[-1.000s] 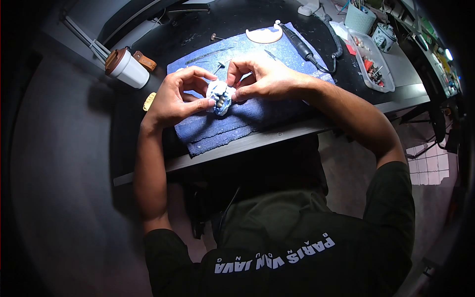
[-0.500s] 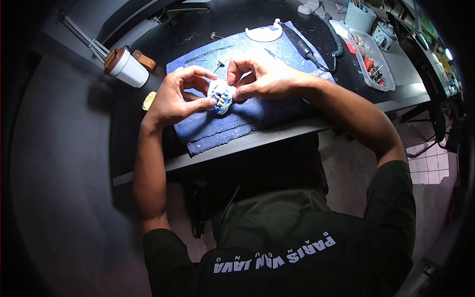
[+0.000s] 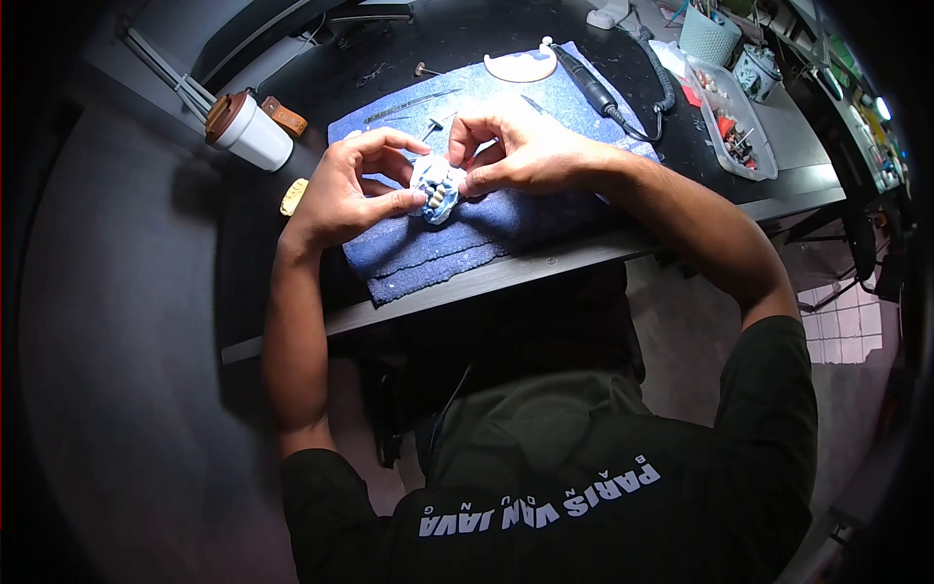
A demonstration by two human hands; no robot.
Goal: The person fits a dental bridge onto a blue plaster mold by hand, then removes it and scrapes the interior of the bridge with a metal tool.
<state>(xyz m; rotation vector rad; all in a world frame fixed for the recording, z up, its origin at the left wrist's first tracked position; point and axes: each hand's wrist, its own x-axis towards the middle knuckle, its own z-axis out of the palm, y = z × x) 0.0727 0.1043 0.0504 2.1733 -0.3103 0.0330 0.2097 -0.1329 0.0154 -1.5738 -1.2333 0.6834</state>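
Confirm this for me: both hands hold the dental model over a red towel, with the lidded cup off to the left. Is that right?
Not quite: the towel is blue, not red. The head view shows the left hand and right hand holding the dental model over it, with the lidded cup off to the left.

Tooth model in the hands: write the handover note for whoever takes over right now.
Left hand: pinches the tooth model from its left side.
Right hand: pinches it from the right.
Model: held over the blue towel on the black table.
Done: a row of teeth sits in the model.
Left: thin tools and the black drill handle lie untouched on the towel.
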